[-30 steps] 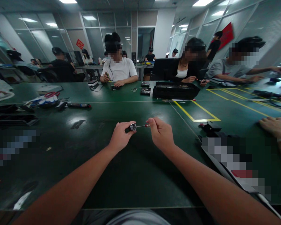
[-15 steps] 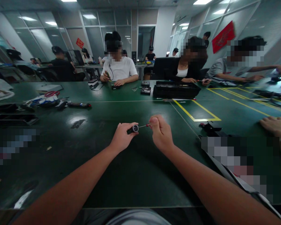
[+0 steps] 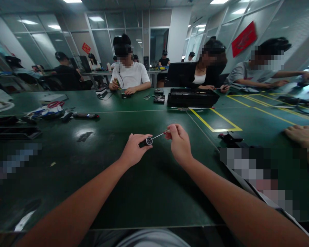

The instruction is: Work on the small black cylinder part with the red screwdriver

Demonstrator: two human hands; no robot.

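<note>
Between the thumb and fingers of my left hand (image 3: 134, 150) is a small black cylinder (image 3: 149, 141) with a silvery ring around its open end, which faces me. My right hand (image 3: 179, 142) grips a screwdriver (image 3: 158, 136) with a thin metal shaft and a red part at the handle. The shaft slants down to the left, and its tip is at the cylinder's open end. How deep the tip sits I cannot tell. Both hands are held over the green table (image 3: 134, 199).
A black pen-like tool (image 3: 86, 116) and a pile of tools (image 3: 50, 111) lie at the left. A long black housing (image 3: 193, 98) stands across the table. Black parts (image 3: 231, 138) and another person's hand (image 3: 300, 136) are at the right. Co-workers sit opposite.
My right hand has risen slightly and moved a little right, so the screwdriver slants more steeply. The cylinder has turned and shifted slightly right in my left hand.
</note>
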